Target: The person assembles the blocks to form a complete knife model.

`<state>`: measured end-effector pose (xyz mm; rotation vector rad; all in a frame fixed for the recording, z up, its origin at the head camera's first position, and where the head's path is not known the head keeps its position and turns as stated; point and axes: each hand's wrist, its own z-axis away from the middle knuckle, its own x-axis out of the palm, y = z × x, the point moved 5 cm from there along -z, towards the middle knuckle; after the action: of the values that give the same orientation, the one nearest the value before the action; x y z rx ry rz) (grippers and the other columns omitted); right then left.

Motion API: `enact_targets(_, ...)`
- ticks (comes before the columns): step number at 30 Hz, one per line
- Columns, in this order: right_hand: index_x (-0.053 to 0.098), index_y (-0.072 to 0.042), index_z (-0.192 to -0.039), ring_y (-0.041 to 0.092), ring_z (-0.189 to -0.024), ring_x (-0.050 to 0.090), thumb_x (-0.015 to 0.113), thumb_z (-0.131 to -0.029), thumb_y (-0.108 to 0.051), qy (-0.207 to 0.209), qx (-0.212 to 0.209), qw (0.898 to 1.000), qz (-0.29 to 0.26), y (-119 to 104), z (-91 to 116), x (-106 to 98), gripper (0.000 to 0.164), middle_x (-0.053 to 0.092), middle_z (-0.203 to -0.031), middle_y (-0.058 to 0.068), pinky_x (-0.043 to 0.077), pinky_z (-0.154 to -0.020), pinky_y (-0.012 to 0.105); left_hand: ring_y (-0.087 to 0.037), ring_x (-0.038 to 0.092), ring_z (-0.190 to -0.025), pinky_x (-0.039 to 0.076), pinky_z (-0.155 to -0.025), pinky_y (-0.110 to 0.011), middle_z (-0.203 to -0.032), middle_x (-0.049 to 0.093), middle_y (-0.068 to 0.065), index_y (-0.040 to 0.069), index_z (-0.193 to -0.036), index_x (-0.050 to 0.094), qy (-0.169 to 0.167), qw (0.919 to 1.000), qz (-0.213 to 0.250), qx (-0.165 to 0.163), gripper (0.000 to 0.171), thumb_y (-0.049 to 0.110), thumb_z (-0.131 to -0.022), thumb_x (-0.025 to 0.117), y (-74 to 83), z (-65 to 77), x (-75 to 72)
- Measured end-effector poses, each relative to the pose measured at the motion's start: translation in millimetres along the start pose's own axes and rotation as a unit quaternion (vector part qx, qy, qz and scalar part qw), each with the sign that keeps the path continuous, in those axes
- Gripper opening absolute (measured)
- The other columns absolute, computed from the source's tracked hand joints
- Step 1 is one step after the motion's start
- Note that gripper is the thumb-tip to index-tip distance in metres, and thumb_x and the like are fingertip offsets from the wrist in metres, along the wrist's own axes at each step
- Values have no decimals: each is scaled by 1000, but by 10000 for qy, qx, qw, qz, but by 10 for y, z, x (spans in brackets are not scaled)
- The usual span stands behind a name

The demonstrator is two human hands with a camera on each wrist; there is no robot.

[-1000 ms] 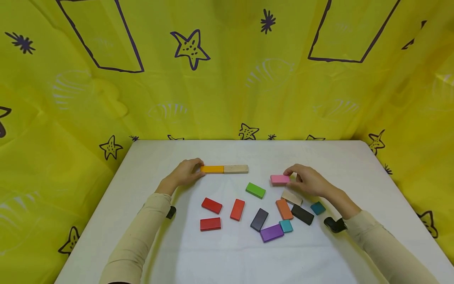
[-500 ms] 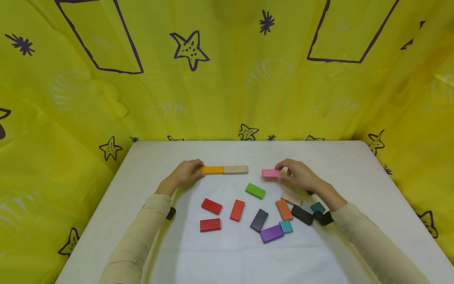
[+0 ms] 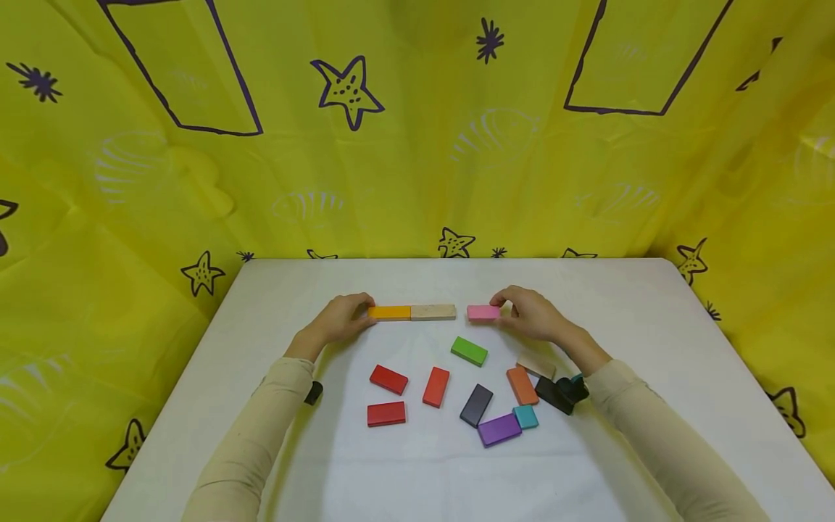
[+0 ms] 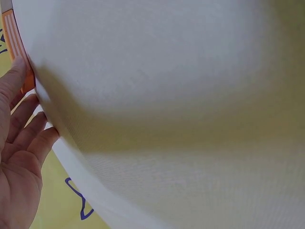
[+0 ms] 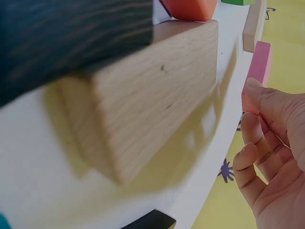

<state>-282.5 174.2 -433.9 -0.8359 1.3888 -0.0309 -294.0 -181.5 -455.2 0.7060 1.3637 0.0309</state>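
In the head view, my left hand (image 3: 338, 317) pinches the left end of an orange block (image 3: 390, 312). Thumb and finger also show on that orange block (image 4: 17, 47) in the left wrist view. End to end with it, on its right, lies a natural wood block (image 3: 433, 312). My right hand (image 3: 531, 314) holds a pink block (image 3: 483, 313) by its right end, in line with those two and a small gap away. The right wrist view shows thumb and finger on the pink block (image 5: 259, 64), the other fingers loosely bent.
Nearer on the white table (image 3: 404, 486) lie a green block (image 3: 469, 351), red blocks (image 3: 386, 414), a dark grey block (image 3: 477, 404), a purple block (image 3: 499, 429), an orange-red block (image 3: 522, 386), a wood block (image 3: 536, 364), a black block (image 3: 553, 396) and a teal cube (image 3: 525, 417). A yellow curtain (image 3: 404, 174) hangs behind.
My right hand has carried the pink block leftward and slightly away from me, closer to the wood block's right end. The left hand and the orange block have stayed in place.
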Motion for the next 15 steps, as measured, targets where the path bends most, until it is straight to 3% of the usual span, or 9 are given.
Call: enact_targets(15,67,1,-119,24,-86,56,75,-92,-12,-161,42,9997,166,-36,-185,99,31,68,-114,16,53,-83,43,-33,61,-116,46,-111,-49,-125,68,-16,2,-124,63,-16,10000,73,-14,32,20,-98,70,-39,-7,7)
